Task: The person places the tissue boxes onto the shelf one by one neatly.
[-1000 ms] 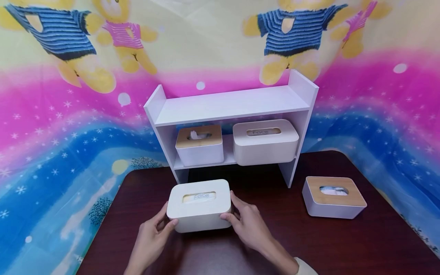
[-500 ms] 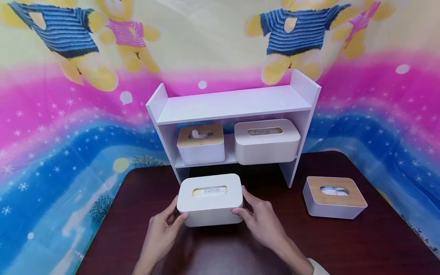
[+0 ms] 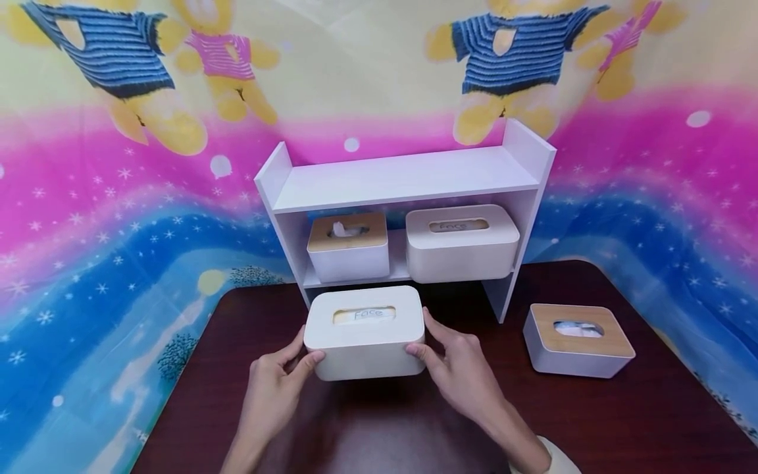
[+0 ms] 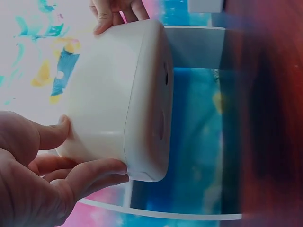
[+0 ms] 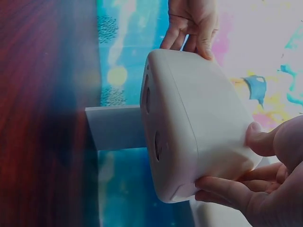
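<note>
Both hands grip a cream tissue box [image 3: 367,359] by its two ends, in front of the shelf. Its lid has an oval slot, through which a pack lettered "Face" shows. My left hand [image 3: 275,388] holds the left end, thumb on the front face. At the right end my right hand [image 3: 462,375] does the same, thumb near the front corner. The wrist views show the box's underside [image 4: 151,104] off the table, with fingers [image 5: 222,189] along its side.
On the middle board of the white shelf [image 3: 408,181] stand a wood-lidded tissue box [image 3: 349,260] at left and another cream tissue box [image 3: 462,260] at right. A second wood-lidded box [image 3: 580,339] sits at right on the dark table [image 3: 639,421]. A printed cloth hangs behind.
Held between both hands, the cream tissue box has shifted right, then up and toward the shelf. The other boxes stay in place while the view shifts slightly.
</note>
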Motion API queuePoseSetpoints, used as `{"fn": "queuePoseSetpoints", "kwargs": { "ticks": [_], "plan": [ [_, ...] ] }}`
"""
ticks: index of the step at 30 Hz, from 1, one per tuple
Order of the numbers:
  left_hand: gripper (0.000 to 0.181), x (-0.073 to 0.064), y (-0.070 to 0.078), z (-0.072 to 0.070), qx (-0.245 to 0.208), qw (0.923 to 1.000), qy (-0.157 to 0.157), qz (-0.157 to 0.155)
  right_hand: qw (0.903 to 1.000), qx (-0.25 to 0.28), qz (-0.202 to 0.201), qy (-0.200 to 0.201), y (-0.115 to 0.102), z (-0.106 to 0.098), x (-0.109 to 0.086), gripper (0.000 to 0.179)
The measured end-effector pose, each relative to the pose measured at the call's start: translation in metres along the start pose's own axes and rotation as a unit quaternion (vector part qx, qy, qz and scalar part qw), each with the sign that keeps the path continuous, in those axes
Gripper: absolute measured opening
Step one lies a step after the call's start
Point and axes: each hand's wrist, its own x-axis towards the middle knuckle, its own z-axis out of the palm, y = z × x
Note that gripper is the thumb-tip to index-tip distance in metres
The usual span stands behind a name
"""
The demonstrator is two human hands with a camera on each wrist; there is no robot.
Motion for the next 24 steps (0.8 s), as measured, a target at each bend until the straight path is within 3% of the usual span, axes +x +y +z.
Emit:
{"fn": "queuePoseSetpoints", "kwargs": {
  "ticks": [7, 15, 24],
  "plan": [
    [0.057, 0.002, 0.018, -0.012, 0.023, 0.9996, 0.012, 0.012, 1.0000, 0.005, 0.007, -0.003, -0.015, -0.013, 0.005, 0.070],
    [0.058, 0.005, 0.036, -0.023, 0.009, 0.9990, 0.024, 0.035, 0.9995, -0.007, -0.026, 0.015, -0.030, -0.028, 0.016, 0.071],
    [0.058, 0.014, 0.062, -0.036, 0.035, 0.9959, 0.049, 0.067, 0.9987, -0.028, -0.040, 0.018, -0.052, -0.051, 0.035, 0.071]
  ]
}}
